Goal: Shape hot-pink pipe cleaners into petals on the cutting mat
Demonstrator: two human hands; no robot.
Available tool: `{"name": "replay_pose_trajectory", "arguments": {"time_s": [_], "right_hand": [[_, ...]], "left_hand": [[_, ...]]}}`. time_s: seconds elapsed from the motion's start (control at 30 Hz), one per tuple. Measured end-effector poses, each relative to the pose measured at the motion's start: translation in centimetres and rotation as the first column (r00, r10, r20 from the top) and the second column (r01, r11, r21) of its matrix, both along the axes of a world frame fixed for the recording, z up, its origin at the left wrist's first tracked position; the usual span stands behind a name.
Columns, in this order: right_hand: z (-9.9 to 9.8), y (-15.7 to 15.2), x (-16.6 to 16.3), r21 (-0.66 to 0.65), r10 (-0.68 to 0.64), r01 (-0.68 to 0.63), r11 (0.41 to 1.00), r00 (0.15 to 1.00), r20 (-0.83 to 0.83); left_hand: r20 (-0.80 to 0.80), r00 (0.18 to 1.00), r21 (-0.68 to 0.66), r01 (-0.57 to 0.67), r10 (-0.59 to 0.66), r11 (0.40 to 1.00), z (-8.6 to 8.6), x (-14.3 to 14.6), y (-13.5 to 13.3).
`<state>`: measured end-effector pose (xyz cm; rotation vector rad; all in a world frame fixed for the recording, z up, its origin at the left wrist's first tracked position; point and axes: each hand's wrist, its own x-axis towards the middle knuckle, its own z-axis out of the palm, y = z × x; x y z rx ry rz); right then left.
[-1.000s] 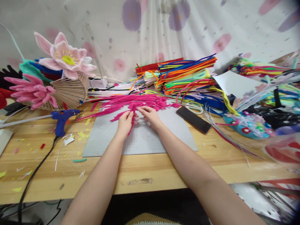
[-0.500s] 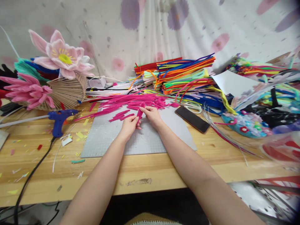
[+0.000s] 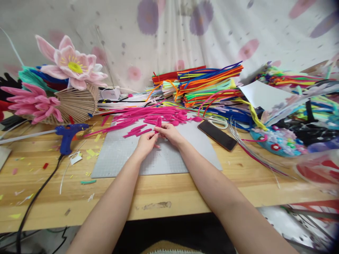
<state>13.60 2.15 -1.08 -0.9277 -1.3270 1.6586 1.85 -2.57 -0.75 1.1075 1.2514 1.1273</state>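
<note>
Over the grey cutting mat (image 3: 119, 160), both hands pinch one magenta pipe-cleaner petal (image 3: 158, 122). Its rounded tip points up and away, above the fingers. My left hand (image 3: 145, 143) is closed at its lower end, and my right hand (image 3: 169, 133) is closed on it just above, the fingertips of both nearly touching. Fingers cover the petal's lower part. Short cut magenta pipe cleaners (image 3: 135, 131) lie left of the hands. Behind them spreads a heap of long magenta pipe cleaners (image 3: 132, 114), with more finished petals (image 3: 176, 118) at its right.
A blue glue gun (image 3: 66, 135) with a black cord rests at left, near pink pipe-cleaner flowers (image 3: 72, 65). A phone (image 3: 217, 135) and scissors (image 3: 218, 121) lie right of the mat. Bundles of coloured pipe cleaners (image 3: 209, 84) stand behind. Thin wires (image 3: 254, 153) stretch across the right.
My right hand has slid down the petal toward my left hand, baring the tip. The petal now stands more upright.
</note>
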Motion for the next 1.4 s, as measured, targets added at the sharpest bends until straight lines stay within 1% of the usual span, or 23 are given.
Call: {"name": "replay_pose_trajectory", "arguments": {"time_s": [0.1, 0.23, 0.3, 0.4, 0.5, 0.67, 0.73, 0.8, 0.87, 0.97, 1.0, 1.07, 1.13, 1.2, 1.27, 1.33, 1.4], "right_hand": [[-0.1, -0.1, -0.1, 0.019, 0.05, -0.05, 0.999, 0.998, -0.022], [0.0, -0.2, 0.1, -0.039, 0.088, -0.091, 0.995, 0.993, -0.075], [0.1, -0.2, 0.2, -0.069, 0.125, -0.132, 0.989, 0.988, -0.094], [0.2, -0.2, 0.5, -0.061, 0.156, -0.161, 0.985, 0.984, -0.089], [0.3, -0.4, 0.6, -0.049, 0.186, -0.191, 0.98, 0.978, -0.096], [0.7, -0.8, 0.5, -0.082, 0.273, -0.288, 0.954, 0.95, -0.15], [0.8, -0.9, 0.4, -0.087, 0.271, -0.286, 0.954, 0.951, -0.148], [0.7, -0.8, 0.3, -0.089, 0.226, -0.239, 0.967, 0.965, -0.133], [0.5, -0.7, 0.2, -0.092, 0.16, -0.17, 0.981, 0.981, -0.105], [0.2, -0.5, 0.0, -0.081, 0.072, -0.076, 0.994, 0.996, -0.05], [0.1, -0.4, 0.0, -0.07, 0.046, -0.048, 0.996, 0.998, -0.033], [0.0, -0.3, 0.1, -0.045, -0.006, 0.006, 0.999, 1.0, -0.007], [0.0, -0.1, 0.2, -0.026, -0.039, 0.039, 0.999, 0.999, 0.01], [-0.1, 0.0, 0.3, -0.017, -0.041, 0.041, 0.999, 0.999, 0.018], [-0.1, 0.1, 0.4, -0.01, -0.031, 0.031, 0.999, 0.999, 0.014], [-0.1, 0.1, 0.6, -0.011, -0.008, 0.008, 1.0, 1.0, -0.003], [0.0, 0.1, 0.7, -0.024, 0.031, -0.032, 0.999, 0.999, -0.04]], "left_hand": [[0.028, 0.996, -0.014, -0.085, 0.085, 0.996, -0.1, 0.0, 0.1], [0.11, 0.988, -0.068, -0.097, 0.105, 0.993, 0.1, -0.2, 0.2], [0.147, 0.986, -0.099, -0.068, 0.082, 0.993, 0.4, -0.4, 0.1], [0.185, 0.982, -0.169, 0.005, 0.027, 0.986, 0.7, -0.8, 0.1], [0.225, 0.974, -0.235, 0.085, -0.031, 0.968, 1.0, -1.5, 0.1], [0.276, 0.956, -0.319, 0.19, -0.101, 0.929, 1.5, -2.5, 0.3], [0.275, 0.953, -0.337, 0.215, -0.123, 0.917, 1.6, -2.5, 0.2], [0.266, 0.956, -0.331, 0.21, -0.123, 0.92, 1.7, -2.3, 0.1], [0.248, 0.964, -0.295, 0.17, -0.096, 0.94, 1.7, -2.0, 0.0], [0.173, 0.982, -0.171, 0.109, -0.08, 0.979, 1.4, -1.5, -0.1], [0.122, 0.988, -0.121, 0.108, -0.093, 0.987, 1.2, -1.4, 0.0], [-0.028, 0.994, -0.022, 0.109, -0.11, 0.994, 0.8, -1.6, 0.1], [-0.207, 0.975, 0.087, 0.096, -0.076, 0.992, 0.5, -2.1, 0.3], [-0.351, 0.936, 0.203, 0.081, -0.004, 0.976, 0.4, -2.7, 0.3], [-0.438, 0.898, 0.28, 0.097, 0.037, 0.955, 0.5, -3.3, 0.3], [-0.485, 0.873, 0.317, 0.13, 0.043, 0.939, 0.6, -3.7, 0.3], [-0.496, 0.867, 0.347, 0.146, 0.049, 0.927, 0.8, -3.8, 0.3]]}}
